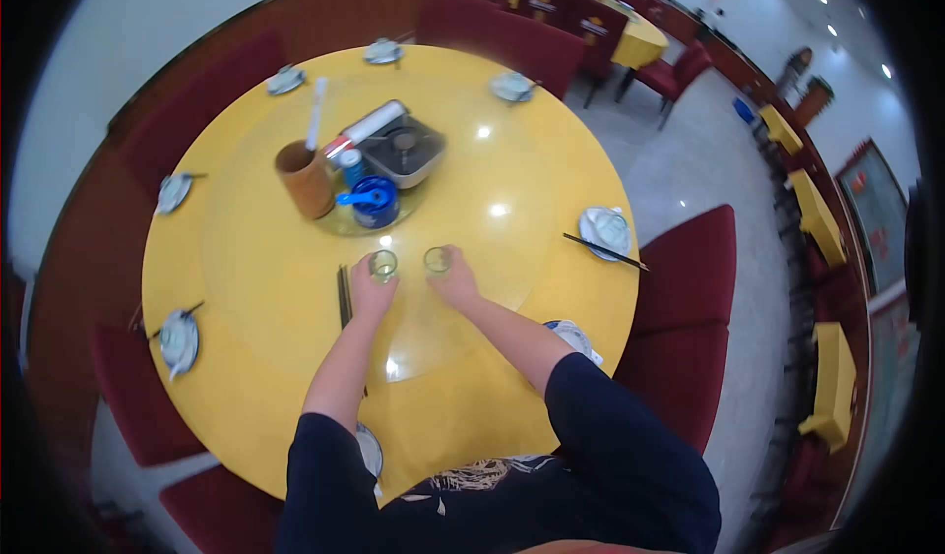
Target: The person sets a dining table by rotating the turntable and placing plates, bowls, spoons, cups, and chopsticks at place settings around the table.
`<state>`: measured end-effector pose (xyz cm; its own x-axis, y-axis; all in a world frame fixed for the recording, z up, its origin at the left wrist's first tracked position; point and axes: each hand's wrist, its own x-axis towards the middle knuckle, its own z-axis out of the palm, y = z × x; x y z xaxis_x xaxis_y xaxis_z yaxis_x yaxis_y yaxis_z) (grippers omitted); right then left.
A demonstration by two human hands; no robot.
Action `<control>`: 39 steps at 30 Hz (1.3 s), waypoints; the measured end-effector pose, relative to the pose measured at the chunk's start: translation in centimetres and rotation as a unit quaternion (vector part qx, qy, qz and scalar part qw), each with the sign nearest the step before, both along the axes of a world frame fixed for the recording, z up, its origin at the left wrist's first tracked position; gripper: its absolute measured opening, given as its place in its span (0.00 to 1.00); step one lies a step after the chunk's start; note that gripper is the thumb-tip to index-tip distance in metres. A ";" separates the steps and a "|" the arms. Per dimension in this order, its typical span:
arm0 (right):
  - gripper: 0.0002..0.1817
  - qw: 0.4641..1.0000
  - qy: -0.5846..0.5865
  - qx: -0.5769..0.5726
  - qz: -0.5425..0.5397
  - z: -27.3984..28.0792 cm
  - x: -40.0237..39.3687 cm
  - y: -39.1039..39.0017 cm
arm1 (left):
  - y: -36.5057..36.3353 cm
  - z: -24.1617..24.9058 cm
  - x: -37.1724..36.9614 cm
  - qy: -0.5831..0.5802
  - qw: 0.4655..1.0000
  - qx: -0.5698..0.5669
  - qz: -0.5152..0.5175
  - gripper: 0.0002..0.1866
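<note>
My left hand (369, 294) is closed around a small clear glass (384, 263) near the middle of the round yellow table (266, 357). A second glass (435, 258) is gripped in my right hand (456, 284), a short gap to the right of the first. Both arms reach forward over the glass turntable (482, 328), and both glasses stand with their mouths facing up. Just left of my left wrist lie dark chopsticks (344, 296).
Beyond my hands sit a blue container (375, 206), a brown cylindrical holder (304, 180) and a portable stove (413, 151). Place settings ring the table, including a plate with a bowl (603, 231) at the right. Dark red chairs (684, 288) surround it. A person (793, 70) stands far off.
</note>
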<state>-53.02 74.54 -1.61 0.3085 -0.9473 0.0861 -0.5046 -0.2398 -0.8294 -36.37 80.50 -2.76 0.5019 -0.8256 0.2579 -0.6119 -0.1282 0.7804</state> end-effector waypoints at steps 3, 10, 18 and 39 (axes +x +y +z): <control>0.33 0.999 -0.022 0.027 -0.016 0.0 1.1 -0.4 | -0.5 -0.1 0.2 0.001 1.000 0.005 0.001 0.31; 0.33 1.000 0.004 -0.012 -0.016 -0.7 3.0 -1.3 | -1.3 2.0 0.2 0.070 0.994 0.079 0.015 0.31; 0.34 0.998 -0.060 0.007 -0.007 -1.3 3.9 -2.4 | -2.9 -0.3 0.7 0.040 0.998 0.041 0.028 0.33; 0.27 0.969 0.208 -0.131 -0.040 1.0 -28.1 2.1 | 30.3 2.9 -0.4 0.064 0.949 0.095 0.295 0.38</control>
